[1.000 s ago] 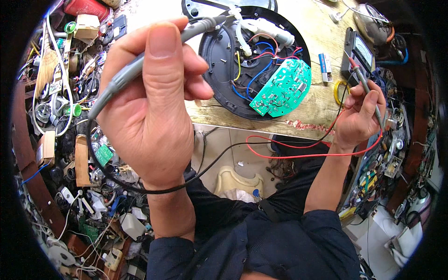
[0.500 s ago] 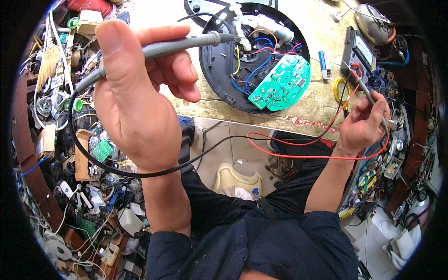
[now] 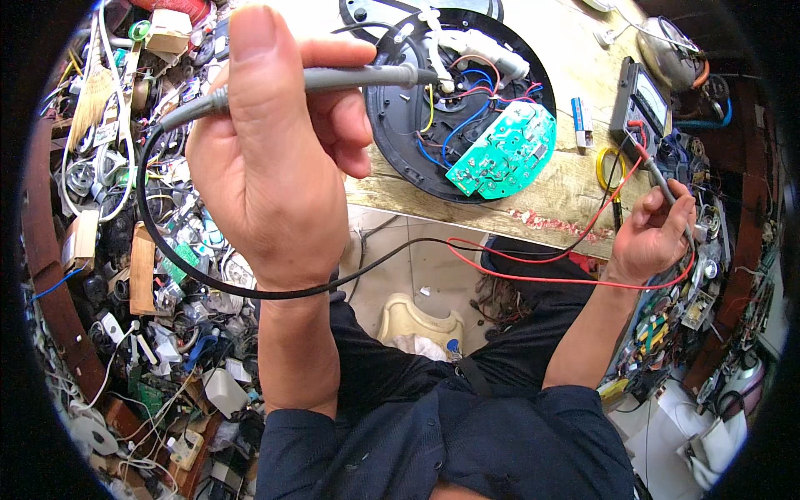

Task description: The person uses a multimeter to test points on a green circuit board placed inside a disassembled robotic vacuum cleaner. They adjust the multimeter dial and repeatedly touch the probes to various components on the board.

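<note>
One black base (image 3: 400,158) lies open by the table's front edge (image 3: 477,214).
Its green board (image 3: 504,154) is bare, not covered yet; left hand (image 3: 279,192) pinches a grey pen (image 3: 354,77), right hand (image 3: 654,237) a red-tipped pen (image 3: 657,177).

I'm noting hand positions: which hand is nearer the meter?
Right. The right hand is below the meter in the picture; the left hand is far to its left, beyond the round black base.
</note>
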A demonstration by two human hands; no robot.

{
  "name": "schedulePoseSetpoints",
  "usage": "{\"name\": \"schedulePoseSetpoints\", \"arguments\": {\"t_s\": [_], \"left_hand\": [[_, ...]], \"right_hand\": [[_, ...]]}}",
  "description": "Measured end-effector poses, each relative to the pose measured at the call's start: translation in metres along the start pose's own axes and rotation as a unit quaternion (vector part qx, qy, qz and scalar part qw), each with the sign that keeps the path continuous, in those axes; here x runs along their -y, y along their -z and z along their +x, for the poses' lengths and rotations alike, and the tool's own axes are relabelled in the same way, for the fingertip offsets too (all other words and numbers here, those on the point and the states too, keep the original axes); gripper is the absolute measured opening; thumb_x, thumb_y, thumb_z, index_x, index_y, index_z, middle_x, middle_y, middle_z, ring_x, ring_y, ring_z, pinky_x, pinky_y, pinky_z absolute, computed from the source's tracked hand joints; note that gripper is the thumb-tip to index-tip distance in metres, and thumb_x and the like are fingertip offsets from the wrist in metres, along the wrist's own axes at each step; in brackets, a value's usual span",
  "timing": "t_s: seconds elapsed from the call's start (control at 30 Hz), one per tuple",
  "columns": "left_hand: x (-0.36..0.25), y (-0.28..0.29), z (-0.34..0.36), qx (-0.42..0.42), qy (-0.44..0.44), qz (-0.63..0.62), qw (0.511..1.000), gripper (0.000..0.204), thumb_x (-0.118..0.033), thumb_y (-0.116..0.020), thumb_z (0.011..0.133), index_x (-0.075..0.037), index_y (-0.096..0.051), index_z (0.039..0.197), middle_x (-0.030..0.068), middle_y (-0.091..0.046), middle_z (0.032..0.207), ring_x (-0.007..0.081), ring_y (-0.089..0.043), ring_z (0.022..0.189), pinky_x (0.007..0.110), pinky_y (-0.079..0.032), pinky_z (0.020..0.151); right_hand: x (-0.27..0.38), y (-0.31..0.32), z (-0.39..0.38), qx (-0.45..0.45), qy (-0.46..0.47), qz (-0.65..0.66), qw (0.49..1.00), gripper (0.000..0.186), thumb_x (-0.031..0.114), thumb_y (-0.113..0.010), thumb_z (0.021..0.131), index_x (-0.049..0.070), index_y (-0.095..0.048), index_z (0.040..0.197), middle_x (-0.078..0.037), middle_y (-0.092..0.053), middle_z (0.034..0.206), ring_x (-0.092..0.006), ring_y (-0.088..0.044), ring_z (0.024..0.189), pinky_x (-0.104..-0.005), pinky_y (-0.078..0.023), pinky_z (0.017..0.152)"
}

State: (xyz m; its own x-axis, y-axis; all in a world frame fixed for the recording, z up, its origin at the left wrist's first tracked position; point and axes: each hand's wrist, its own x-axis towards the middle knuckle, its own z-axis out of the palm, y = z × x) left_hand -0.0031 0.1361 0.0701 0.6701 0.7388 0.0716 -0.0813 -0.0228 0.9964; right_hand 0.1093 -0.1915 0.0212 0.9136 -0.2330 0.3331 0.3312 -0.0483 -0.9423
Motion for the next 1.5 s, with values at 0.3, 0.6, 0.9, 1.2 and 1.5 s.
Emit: {"name": "schedulePoseSetpoints", "arguments": {"t_s": [0.3,0.6,0.9,1.2,1.5], "left_hand": [[-0.010,-0.009,-0.005,0.006,-0.015,0.034,0.999,0.064,-0.046,-0.042,0.113,0.007,-0.073,0.097,0.0066,-0.057,0.059,0.0134,-0.050,0.046,0.025,-0.039,0.044],[-0.010,-0.007,-0.004,0.006,-0.013,0.034,0.999,0.062,-0.045,-0.043,0.113,0.006,-0.074,0.096,0.0062,-0.056,0.059,0.0129,-0.049,0.046,0.025,-0.038,0.043],[-0.010,-0.009,-0.005,0.033,-0.001,0.043,0.999,0.062,-0.046,-0.043,0.113,0.006,-0.072,0.095,0.0052,-0.056,0.060,0.0120,-0.050,0.047,0.025,-0.038,0.044],[-0.007,-0.012,-0.007,0.047,-0.003,0.054,0.997,0.059,-0.044,-0.045,0.114,0.006,-0.071,0.096,0.0052,-0.057,0.062,0.0105,-0.051,0.049,0.023,-0.038,0.045],[-0.007,-0.013,-0.008,0.050,0.005,0.067,0.997,0.058,-0.043,-0.046,0.113,0.004,-0.073,0.092,0.0043,-0.056,0.059,0.0096,-0.049,0.047,0.023,-0.036,0.043]], "right_hand": [[-0.002,0.002,-0.001,0.021,-0.004,-0.015,1.000,0.041,0.039,-0.060,0.109,-0.001,-0.067,0.106,-0.006,-0.061,0.071,-0.0080,-0.045,0.053,-0.0210,-0.032,0.048],[-0.001,0.005,-0.003,0.043,-0.007,-0.017,0.999,0.038,0.036,-0.057,0.111,-0.001,-0.065,0.110,-0.007,-0.060,0.074,-0.0086,-0.045,0.056,-0.0213,-0.033,0.050],[0.000,0.003,-0.003,0.046,-0.003,-0.036,0.998,0.036,0.035,-0.056,0.111,0.000,-0.065,0.108,-0.006,-0.059,0.073,-0.0083,-0.045,0.054,-0.0210,-0.033,0.049],[0.001,0.001,-0.005,0.051,0.000,-0.032,0.998,0.038,0.037,-0.057,0.111,0.000,-0.066,0.106,-0.006,-0.060,0.070,-0.0078,-0.046,0.052,-0.0205,-0.033,0.048],[0.001,-0.001,-0.005,0.042,0.009,-0.041,0.998,0.041,0.039,-0.060,0.109,0.000,-0.069,0.104,-0.004,-0.059,0.067,-0.0071,-0.045,0.051,-0.0199,-0.030,0.047]]}}
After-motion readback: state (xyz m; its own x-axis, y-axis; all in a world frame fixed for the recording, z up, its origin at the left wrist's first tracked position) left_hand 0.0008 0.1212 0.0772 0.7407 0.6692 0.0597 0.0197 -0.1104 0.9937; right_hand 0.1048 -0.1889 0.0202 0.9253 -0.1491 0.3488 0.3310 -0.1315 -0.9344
